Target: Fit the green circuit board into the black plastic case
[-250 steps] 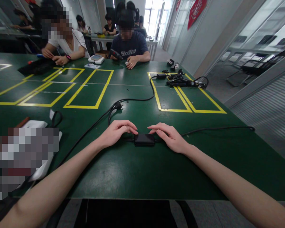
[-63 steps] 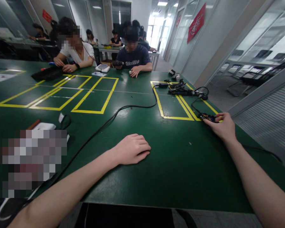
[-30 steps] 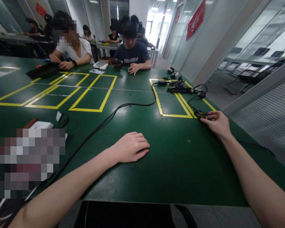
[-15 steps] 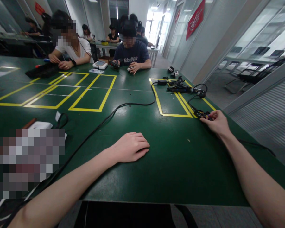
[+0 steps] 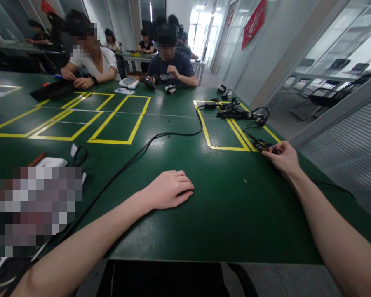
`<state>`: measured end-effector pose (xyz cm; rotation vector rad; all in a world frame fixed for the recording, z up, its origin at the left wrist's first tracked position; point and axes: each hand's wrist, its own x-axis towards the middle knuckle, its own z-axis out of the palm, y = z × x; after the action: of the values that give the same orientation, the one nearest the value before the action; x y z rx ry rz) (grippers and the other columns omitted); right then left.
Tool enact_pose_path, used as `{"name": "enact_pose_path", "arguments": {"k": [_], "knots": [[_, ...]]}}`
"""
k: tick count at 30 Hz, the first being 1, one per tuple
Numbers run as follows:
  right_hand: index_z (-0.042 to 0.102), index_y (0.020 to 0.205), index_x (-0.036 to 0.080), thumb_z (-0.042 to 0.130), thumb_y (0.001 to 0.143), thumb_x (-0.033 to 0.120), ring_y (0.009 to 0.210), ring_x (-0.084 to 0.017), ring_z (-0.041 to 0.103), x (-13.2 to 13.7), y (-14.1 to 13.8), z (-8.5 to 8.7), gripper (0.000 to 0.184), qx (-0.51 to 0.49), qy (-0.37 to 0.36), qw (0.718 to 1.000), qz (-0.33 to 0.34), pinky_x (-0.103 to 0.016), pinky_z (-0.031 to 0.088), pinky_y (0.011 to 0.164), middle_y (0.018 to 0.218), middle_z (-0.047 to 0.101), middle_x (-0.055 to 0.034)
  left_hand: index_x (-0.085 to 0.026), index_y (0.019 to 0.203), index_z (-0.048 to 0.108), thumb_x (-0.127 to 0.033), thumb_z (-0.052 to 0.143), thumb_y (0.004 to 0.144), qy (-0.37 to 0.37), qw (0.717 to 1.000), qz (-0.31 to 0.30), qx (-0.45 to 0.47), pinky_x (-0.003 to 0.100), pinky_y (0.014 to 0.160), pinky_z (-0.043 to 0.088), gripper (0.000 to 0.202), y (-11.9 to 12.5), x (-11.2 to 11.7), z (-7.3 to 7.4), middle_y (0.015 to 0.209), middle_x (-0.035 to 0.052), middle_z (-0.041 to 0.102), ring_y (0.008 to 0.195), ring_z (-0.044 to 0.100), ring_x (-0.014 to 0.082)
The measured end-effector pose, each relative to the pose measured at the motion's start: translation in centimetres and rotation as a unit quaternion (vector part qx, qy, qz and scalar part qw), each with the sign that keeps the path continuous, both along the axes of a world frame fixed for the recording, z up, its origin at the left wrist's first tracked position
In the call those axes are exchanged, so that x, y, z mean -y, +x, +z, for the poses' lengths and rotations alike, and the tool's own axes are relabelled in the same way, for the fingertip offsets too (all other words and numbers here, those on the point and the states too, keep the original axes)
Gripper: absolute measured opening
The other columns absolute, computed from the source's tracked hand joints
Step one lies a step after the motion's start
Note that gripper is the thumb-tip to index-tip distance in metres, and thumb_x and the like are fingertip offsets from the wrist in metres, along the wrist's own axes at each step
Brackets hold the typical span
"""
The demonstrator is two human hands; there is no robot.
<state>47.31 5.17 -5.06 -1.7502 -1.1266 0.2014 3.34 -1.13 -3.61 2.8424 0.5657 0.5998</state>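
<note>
My left hand (image 5: 172, 189) rests palm down on the green table (image 5: 185, 231), its fingers loosely bent and the thumb a little apart, holding nothing. Far to the right, my right hand (image 5: 285, 157) pinches the near end of a small black wired board (image 5: 265, 147) between thumb and fingers. Coloured bits show on the board, though its exact kind is hard to make out. A thin black lead runs from it to a black jointed device (image 5: 235, 112) lying across the yellow tape lines.
A long black cable (image 5: 148, 142) crosses the table to a black adapter (image 5: 210, 106). Yellow tape rectangles (image 5: 130, 142) mark the surface. Blurred-out items and a white box (image 5: 53, 162) lie at left. Two people sit opposite, near a black tray (image 5: 52, 90) and a drill-like tool (image 5: 149, 82).
My right hand stays on the wired board with barely any shift. Across the table, a person's hand has risen off a small white object. My left hand stays put.
</note>
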Motion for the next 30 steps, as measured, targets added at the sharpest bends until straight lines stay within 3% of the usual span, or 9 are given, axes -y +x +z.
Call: {"name": "enact_pose_path", "arguments": {"k": [7,17,26,30], "knots": [[0.034,0.069,0.024,0.075,0.049,0.019,0.066,-0.012,0.051,0.5,-0.9,0.9,0.046,-0.063,-0.024,0.998,0.006,-0.027,0.044,0.066,0.068,0.053,0.0063,-0.016,0.105,0.075,-0.025,0.053,0.105,-0.003,1.000,0.000,0.003,0.033,0.087,0.055,0.024,0.0,0.0,0.1,0.105,0.0069,0.080,0.097,0.070,0.0204],[0.032,0.073,0.025,0.076,0.058,0.015,0.067,-0.013,0.050,0.7,-1.4,1.4,0.047,-0.039,-0.045,0.998,-0.002,-0.027,0.041,0.065,0.069,0.052,0.0062,-0.015,0.105,0.075,-0.025,0.053,0.105,-0.003,1.000,-0.003,0.006,0.033,0.086,0.056,0.024,-0.1,0.0,0.2,0.105,0.0069,0.080,0.096,0.070,0.0202],[0.054,0.083,0.023,0.076,0.063,0.015,0.070,-0.017,0.053,1.5,-2.9,2.4,0.030,0.020,-0.099,0.995,0.009,-0.033,0.040,0.074,0.067,0.057,0.0052,-0.015,0.105,0.075,-0.025,0.054,0.105,-0.006,1.000,-0.001,0.007,0.033,0.087,0.057,0.023,-0.1,0.1,0.1,0.105,0.0074,0.080,0.097,0.071,0.0203],[0.048,0.084,0.023,0.075,0.065,0.011,0.071,-0.017,0.055,1.3,-3.2,2.4,0.035,0.000,-0.111,0.994,-0.013,-0.032,0.041,0.073,0.069,0.055,0.0052,-0.016,0.106,0.075,-0.025,0.053,0.105,-0.013,1.000,0.002,0.004,0.033,0.087,0.057,0.024,-0.1,0.2,0.3,0.107,0.0074,0.080,0.098,0.070,0.0201]]}}
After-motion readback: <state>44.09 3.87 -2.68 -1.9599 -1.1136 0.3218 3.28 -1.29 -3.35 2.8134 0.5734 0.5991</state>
